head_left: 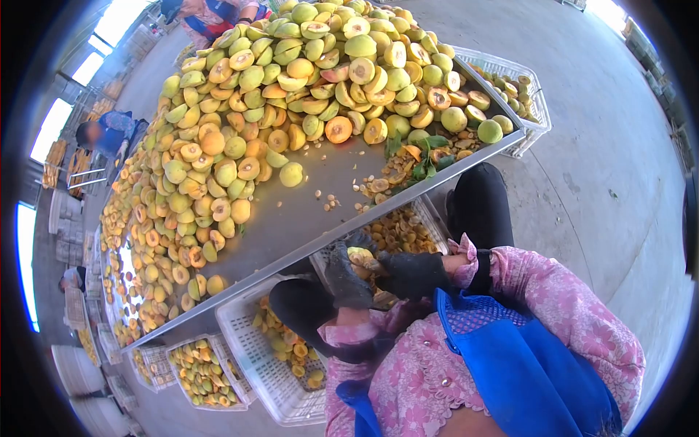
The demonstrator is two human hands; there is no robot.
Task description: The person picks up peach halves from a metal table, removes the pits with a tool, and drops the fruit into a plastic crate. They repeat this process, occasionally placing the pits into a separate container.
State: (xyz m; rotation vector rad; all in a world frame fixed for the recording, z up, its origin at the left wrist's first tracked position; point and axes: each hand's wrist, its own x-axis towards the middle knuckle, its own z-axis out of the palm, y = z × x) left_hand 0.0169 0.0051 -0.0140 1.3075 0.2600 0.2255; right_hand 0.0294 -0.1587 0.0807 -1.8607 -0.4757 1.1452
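Observation:
Both my hands wear dark gloves and meet over my lap, just below the near edge of the metal table point(320, 234). My left hand point(348, 277) is closed around a yellow peach half point(360, 256). Against that fruit lies my right hand point(413, 274), its fingers curled; whether it grips a tool is hidden. Beneath the hands, a crate point(440, 231) holds flattened yellow fruit pieces and scraps point(399, 227). On the table rises a large heap of halved yellow-green peaches point(291, 87), some with brown stones showing.
Loose stones point(328, 200), scraps and green leaves point(429, 156) lie on the table. A white crate point(240, 320) with peach halves stands by my left knee, another crate point(207, 371) beyond it. A further crate point(535, 116) stands right. Co-workers point(113, 135) are across the table.

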